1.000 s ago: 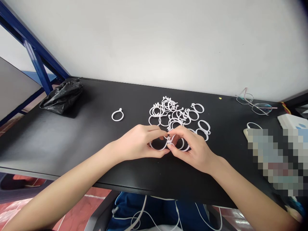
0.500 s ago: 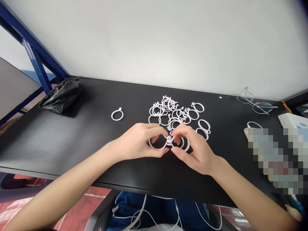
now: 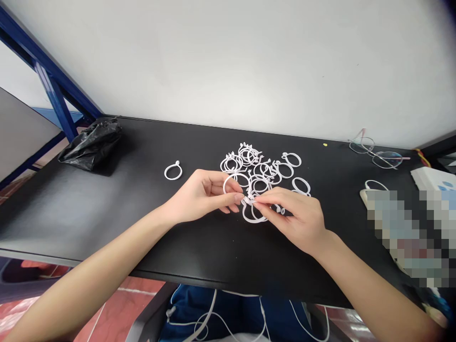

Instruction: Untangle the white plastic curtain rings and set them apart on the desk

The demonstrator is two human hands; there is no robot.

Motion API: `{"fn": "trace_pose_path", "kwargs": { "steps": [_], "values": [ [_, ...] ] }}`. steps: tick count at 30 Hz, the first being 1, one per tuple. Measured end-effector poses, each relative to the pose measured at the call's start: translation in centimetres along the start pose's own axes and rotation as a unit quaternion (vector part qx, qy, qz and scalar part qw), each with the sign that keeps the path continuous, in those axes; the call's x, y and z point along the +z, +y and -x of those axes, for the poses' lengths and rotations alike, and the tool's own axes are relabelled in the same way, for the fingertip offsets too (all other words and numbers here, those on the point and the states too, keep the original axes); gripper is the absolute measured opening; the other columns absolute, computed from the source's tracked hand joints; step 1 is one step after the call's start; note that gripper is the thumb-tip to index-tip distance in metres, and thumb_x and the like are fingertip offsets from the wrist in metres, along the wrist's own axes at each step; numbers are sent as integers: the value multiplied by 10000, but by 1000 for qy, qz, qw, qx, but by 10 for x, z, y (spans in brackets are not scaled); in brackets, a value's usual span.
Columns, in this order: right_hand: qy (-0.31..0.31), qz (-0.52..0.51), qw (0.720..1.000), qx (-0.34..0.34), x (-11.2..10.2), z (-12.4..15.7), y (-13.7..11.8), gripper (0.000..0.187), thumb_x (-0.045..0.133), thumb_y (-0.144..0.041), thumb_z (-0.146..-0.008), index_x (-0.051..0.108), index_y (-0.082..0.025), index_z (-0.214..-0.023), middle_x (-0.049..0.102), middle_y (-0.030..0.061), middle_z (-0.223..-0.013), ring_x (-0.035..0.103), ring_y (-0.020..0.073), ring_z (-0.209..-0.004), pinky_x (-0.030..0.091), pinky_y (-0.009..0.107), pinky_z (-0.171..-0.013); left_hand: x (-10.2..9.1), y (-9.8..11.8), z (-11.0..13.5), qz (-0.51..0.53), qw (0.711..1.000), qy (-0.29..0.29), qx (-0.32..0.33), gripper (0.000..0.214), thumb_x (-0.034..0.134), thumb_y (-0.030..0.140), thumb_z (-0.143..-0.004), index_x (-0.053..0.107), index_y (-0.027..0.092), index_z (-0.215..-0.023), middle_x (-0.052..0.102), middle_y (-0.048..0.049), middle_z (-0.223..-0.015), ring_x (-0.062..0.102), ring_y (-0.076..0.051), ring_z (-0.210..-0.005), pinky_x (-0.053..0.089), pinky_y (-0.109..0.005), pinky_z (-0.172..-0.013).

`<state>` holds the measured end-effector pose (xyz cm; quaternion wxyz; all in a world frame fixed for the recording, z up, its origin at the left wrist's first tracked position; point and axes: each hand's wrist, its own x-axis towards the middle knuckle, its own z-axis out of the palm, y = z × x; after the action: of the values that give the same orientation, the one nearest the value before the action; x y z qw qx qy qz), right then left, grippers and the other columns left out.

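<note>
Thumb and fingers of my left hand close on a white plastic curtain ring, whose loop stands up beside the fingers. My right hand pinches a second white curtain ring with thumb and forefinger, its loop hanging below the fingertips. The two rings meet at their small eyelet ends between my hands; whether they are linked there I cannot tell. Just behind lies a loose pile of several similar rings, partly covered by my hands. One separate ring lies to the left on the black table.
A crumpled black plastic bag sits at the table's back left. At the back right are eyeglasses, a white box and a blurred-out object. White cables hang over the lap below the table edge.
My left hand has shifted slightly up and left and turned its ring upright. My right fingers have closed into a pinch, and the ring there now hangs lower.
</note>
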<state>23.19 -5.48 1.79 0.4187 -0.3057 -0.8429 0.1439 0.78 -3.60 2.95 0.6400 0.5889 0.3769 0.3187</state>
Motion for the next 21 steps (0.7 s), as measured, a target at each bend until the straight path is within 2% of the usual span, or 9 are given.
{"fn": "trace_pose_path", "kwargs": {
  "steps": [5,10,12,17,21],
  "values": [
    [1,4,1000,-23,5,3,1,106,629,-77,-873,668,-171,-902,722,40,-779,695,148,-706,575,247,-632,-5,5,0,-14,997,-27,-72,165,761,272,-781,720,112,-782,714,-23,-652,698,-111,-602,596,-171,-610],
    [-63,-67,996,14,5,1,0,82,653,-105,-868,664,-173,-823,717,30,-746,681,140,-652,560,235,-573,-15,5,-1,14,984,-112,-139,123,746,236,-796,728,127,-744,718,-14,-637,681,-89,-559,568,-140,-557],
    [-80,-94,992,22,3,0,-2,86,667,-112,-861,663,-169,-797,721,34,-752,682,138,-647,557,230,-565,-17,4,-2,29,979,-135,-149,110,748,220,-793,728,131,-732,706,-5,-605,678,-87,-559,566,-140,-564],
    [-66,-92,993,22,1,0,-5,86,666,-117,-862,671,-171,-796,727,35,-746,702,157,-690,566,242,-593,-21,2,-4,53,975,-159,-144,85,763,210,-772,740,133,-746,695,-4,-583,680,-100,-579,568,-163,-587],
    [-73,-119,988,65,2,0,-5,68,690,-141,-844,679,-181,-791,731,19,-734,694,147,-647,551,232,-548,-22,1,-5,43,976,-166,-135,112,758,228,-780,730,123,-755,689,-5,-601,651,-82,-529,542,-153,-548]
  ]
}}
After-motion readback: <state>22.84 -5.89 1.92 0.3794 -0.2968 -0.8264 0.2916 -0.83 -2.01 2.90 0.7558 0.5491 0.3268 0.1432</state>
